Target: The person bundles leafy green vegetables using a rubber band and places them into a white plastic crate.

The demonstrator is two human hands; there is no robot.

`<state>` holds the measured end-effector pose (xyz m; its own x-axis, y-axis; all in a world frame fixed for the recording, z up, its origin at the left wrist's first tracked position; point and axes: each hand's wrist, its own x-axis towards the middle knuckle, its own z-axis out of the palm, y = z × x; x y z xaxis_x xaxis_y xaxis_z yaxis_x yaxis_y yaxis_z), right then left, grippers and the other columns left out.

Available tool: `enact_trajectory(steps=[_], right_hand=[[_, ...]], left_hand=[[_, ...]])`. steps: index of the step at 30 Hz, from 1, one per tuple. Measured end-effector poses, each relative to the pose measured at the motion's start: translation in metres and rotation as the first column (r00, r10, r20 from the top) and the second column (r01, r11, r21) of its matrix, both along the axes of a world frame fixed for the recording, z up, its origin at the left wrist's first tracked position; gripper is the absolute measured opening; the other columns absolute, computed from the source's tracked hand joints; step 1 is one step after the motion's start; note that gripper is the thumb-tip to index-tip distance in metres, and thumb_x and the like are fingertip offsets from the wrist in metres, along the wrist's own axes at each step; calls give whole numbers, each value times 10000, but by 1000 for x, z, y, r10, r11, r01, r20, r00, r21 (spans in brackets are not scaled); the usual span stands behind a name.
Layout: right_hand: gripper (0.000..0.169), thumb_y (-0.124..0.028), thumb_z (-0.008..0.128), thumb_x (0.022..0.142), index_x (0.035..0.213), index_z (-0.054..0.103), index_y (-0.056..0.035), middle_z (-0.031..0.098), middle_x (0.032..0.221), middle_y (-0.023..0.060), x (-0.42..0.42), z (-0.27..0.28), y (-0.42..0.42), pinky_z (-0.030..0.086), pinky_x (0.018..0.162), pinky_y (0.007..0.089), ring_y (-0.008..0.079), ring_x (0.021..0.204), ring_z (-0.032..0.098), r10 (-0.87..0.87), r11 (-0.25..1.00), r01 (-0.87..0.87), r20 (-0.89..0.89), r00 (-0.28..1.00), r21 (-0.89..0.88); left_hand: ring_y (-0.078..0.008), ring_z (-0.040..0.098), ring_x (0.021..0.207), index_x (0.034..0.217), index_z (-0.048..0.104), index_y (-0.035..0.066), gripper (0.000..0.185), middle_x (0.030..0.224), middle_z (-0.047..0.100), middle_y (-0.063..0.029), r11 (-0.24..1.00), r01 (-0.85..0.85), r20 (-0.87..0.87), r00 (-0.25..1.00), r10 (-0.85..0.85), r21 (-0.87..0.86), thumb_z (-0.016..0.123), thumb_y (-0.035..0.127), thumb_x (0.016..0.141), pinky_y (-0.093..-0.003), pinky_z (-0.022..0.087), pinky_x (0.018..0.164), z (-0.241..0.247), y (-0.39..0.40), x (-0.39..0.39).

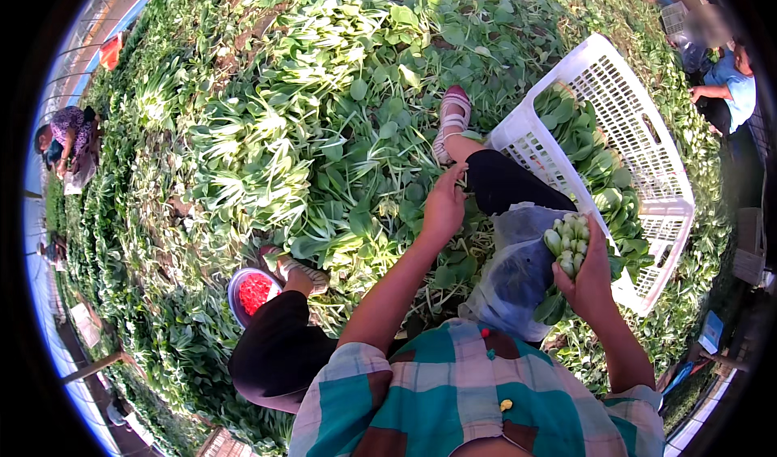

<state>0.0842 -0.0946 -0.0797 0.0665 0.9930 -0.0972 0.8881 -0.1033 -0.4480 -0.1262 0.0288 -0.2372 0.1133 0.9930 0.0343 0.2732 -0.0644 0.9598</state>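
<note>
In my right hand (pixel 587 275) is a bunch of bok choy (pixel 567 241), its pale stem ends pointing up and its leaves hanging below. The bunch is over my thigh, which has a clear plastic sheet (pixel 510 269) across it. My left hand (pixel 445 207) is beside my dark-trousered knee, near my striped shoe (pixel 454 114); whether something small is between its fingertips is unclear. Right of my leg, a white plastic crate (pixel 631 111) leans at a tilt. Leafy bok choy (pixel 570 123) fills part of it.
Cut bok choy (pixel 261 159) lies in heaps on the ground before me. By my other foot is a bowl (pixel 234 299) of red pieces (pixel 255 292). A person in a patterned top (pixel 64 129) bends at far left; another in light blue (pixel 731 83) is at far right.
</note>
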Motion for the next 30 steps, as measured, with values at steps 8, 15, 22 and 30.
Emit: enact_trajectory(steps=[8, 15, 22, 30], right_hand=[[871, -146, 721, 654, 1360, 229, -11, 366, 1314, 216, 13, -44, 6, 294, 1031, 462, 375, 1192, 395, -75, 969, 94, -92, 993, 227], [892, -37, 755, 625, 1359, 247, -21, 379, 1316, 196, 15, -49, 12, 307, 1037, 439, 347, 1201, 408, -99, 948, 133, -128, 987, 291], [870, -176, 744, 661, 1356, 258, 17, 389, 1301, 227, 11, -40, 12, 284, 1046, 444, 374, 1194, 402, -82, 956, 113, -122, 989, 270], [798, -312, 648, 803, 1379, 212, 28, 353, 1325, 251, 10, -4, 5, 280, 1047, 424, 393, 1222, 369, 56, 996, -41, -185, 981, 83]], left_hand=[[-327, 560, 911, 1248, 442, 58, 554, 1001, 573, -149, 953, 230, -683, 664, -303, -200, 658, 175, 752, -423, 439, 797, -153, 10, -33], [-242, 554, 763, 1322, 406, 133, 651, 870, 582, -91, 936, 213, -521, 785, -335, -282, 601, 57, 706, -336, 430, 684, -170, 4, -37], [-205, 591, 931, 1434, 247, 166, 694, 1083, 592, -93, 702, 390, 647, 751, 131, -595, 510, 44, 804, -329, 482, 809, -73, 8, -97], [-169, 584, 1009, 1326, 408, 63, 461, 1159, 575, -81, 622, 671, 818, 569, -84, -403, 503, 83, 875, -299, 460, 881, 75, -61, -20]])
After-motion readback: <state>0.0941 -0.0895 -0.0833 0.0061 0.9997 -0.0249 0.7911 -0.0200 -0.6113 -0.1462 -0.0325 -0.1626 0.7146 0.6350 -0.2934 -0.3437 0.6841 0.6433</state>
